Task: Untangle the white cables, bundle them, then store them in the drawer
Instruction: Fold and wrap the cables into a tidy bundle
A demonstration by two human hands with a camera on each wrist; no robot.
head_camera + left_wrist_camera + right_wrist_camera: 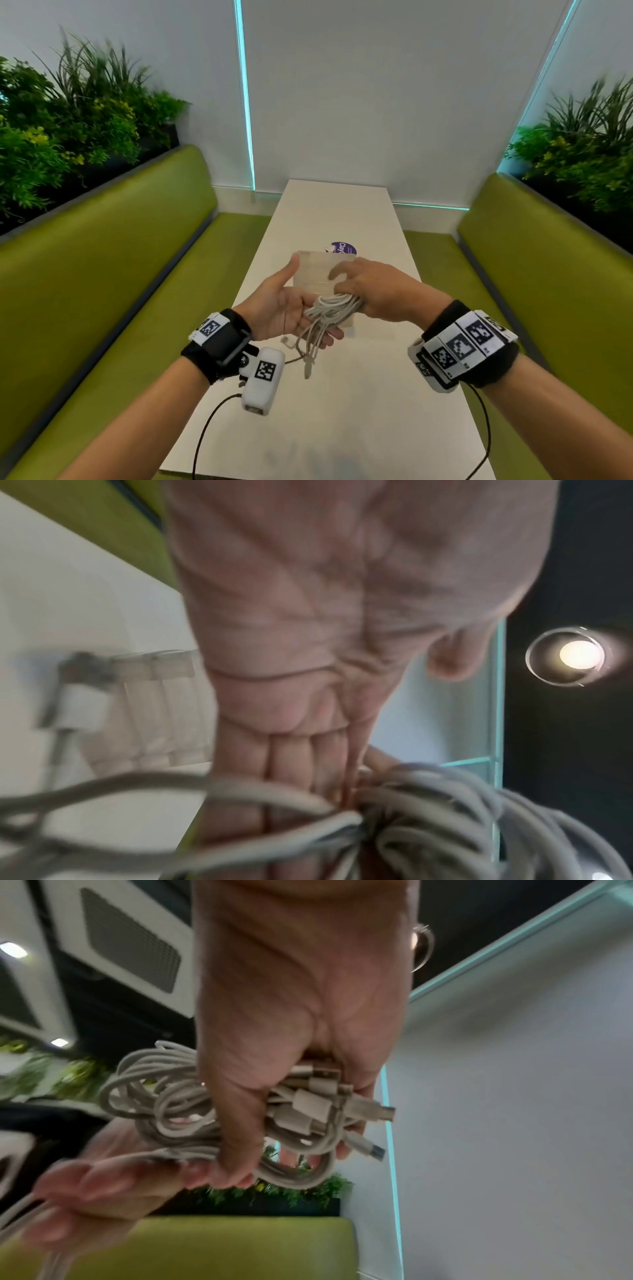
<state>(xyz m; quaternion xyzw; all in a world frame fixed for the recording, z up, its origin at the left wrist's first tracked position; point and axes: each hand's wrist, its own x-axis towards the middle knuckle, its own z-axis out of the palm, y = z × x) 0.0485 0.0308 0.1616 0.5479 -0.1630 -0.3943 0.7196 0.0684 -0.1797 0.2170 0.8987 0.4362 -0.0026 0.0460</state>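
Several cables [334, 306] bunched in the right grip [370, 291], curled tight round coil and plugs [318, 1107], held in the air over the desk [342, 428] and just in front of the clear drawer box [313, 270]. Left grip [287, 308] wide and palm-up beneath, cradling the loose tails [308, 356] without closing on them. Probably mid-bundling, with storing not yet begun. Biggest risk: hanging tails, dangling nearly to the desk, easy to snag on the box edge or on the wrist gear and to drag the coil open. Also likely to spring apart on any slackening of the right grip, given uneven loops and no tie in sight. Hard to say whether truly untangled; crossed loops visible in the right wrist view, so possibly knotting tighter under a hard squeeze. Plugs sticking out past the fingers, apt to catch on the drawer mouth. Cannot tell whether any drawer open; with both grips busy, awkward to pull one without dropping strands.
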